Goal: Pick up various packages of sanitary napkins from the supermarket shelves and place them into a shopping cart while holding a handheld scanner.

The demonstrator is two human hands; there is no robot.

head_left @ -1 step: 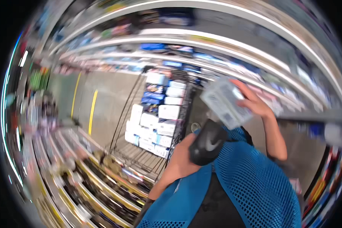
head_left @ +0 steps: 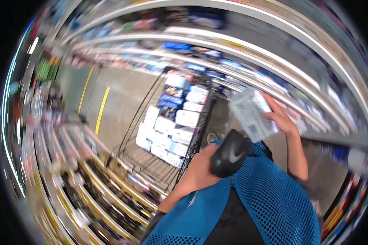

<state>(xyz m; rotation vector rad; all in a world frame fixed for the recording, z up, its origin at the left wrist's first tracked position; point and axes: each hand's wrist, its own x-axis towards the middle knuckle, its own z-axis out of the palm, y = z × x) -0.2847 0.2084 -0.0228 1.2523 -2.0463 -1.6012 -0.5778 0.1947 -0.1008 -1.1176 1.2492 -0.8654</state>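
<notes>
My left hand [head_left: 198, 173] is wrapped round a black handheld barcode scanner [head_left: 230, 153], held in front of my chest. Its head faces toward a pale, boxy package [head_left: 251, 116] with a printed label, blurred by motion. Thumb and fingers of my right hand [head_left: 280, 116] grip that package along its right side, just beyond the scanner. Package and scanner look close together, and I cannot tell whether they touch. Past my left hand stands a black wire cart [head_left: 129, 157] loaded with several white and blue boxes [head_left: 164, 124].
Long shelves [head_left: 249, 51] of packaged goods run across the far side and round to the right. Another low rack [head_left: 98, 185] with yellow-edged tiers lies at the near left. Yellow lines [head_left: 102, 109] mark the grey floor. A shoe [head_left: 212, 137] shows beside the cart.
The cart, its boxes and the shelves sit slightly farther right in the view. Both hands, with the scanner and package, appear shifted a little right too; both grips are unchanged.
</notes>
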